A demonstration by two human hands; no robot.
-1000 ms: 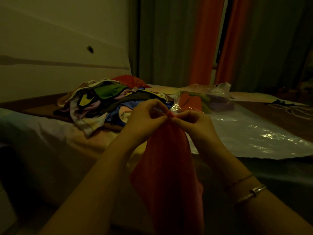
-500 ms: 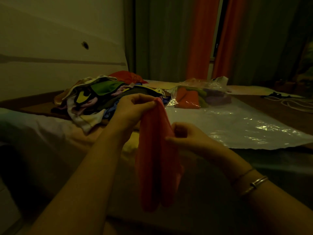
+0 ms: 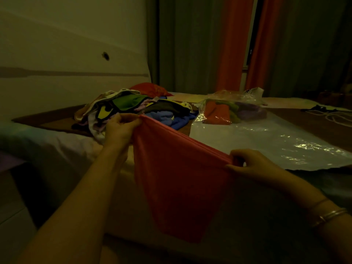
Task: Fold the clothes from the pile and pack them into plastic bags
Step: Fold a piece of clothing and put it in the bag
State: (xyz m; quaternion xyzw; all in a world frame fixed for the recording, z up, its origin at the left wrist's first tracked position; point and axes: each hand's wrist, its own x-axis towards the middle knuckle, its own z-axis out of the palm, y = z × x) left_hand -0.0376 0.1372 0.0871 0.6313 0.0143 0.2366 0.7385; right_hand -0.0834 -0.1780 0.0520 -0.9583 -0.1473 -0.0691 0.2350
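Head view: dim room, seen from above the person's forearms, looking across a bed (image 3: 57, 141).
Left hand (image 3: 119, 130): raised in front of the clothes pile, fingers (image 3: 131, 119) curled and pinching the upper left corner of the red cloth against the thumb.
Right hand (image 3: 253, 164): lower and nearer the camera, fingers (image 3: 237, 154) bent over the cloth's other top corner, thumb underneath, gripping a bunched edge.
Red cloth (image 3: 177, 178): stretched taut between the two hands, its top edge slanting down from left to right; the rest hangs free in the air and narrows to a point at the bottom, in front of the bed's near edge.
Clothes pile (image 3: 133, 109): a loose heap of mixed garments on the bed behind the left hand, with green, yellow, dark, blue and pale pieces showing; a red item lies at its far side.
Filled plastic bag (image 3: 228, 109): on the bed to the right of the pile, holding folded red, green and purple pieces, its top crumpled.
Flat plastic sheet (image 3: 266, 141): clear, shiny, spread on the bed under and in front of the filled bag, beyond the right hand.
Wrist: two thin bangles (image 3: 329, 216) on the right forearm.
Background: grey and orange curtains (image 3: 234, 44) behind the bed; a pale headboard panel (image 3: 66, 54) to the left; a tangle of cord (image 3: 327, 113) at the far right.
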